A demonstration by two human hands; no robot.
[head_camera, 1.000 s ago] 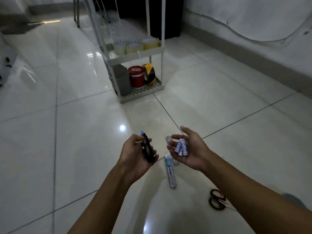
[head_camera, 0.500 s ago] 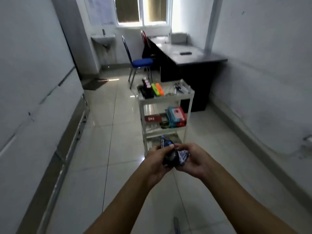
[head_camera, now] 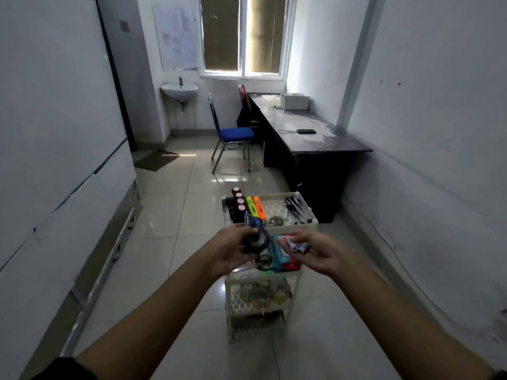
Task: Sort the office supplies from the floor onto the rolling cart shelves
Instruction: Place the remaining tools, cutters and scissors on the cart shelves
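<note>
Left hand (head_camera: 233, 249), fingers clamped on dark rounded blue-tipped tape dispenser (head_camera: 256, 237); right hand (head_camera: 315, 253), fingers curled round small white-blue tubes (head_camera: 296, 246); both above white tiered plastic rolling cart (head_camera: 270, 224).

White walls, glossy tiled floor (head_camera: 170, 215) — dark desk (head_camera: 315, 133), blue chair (head_camera: 236, 134), sink (head_camera: 179, 91), bright window (head_camera: 244, 37).

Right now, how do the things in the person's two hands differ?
The left hand grips one dark rounded dispenser with a blue tip, wrapped by curled fingers. The right hand holds several small white-and-purple tubes, lying loosely on its fingers. Both are held in front of the white rolling cart.
</note>
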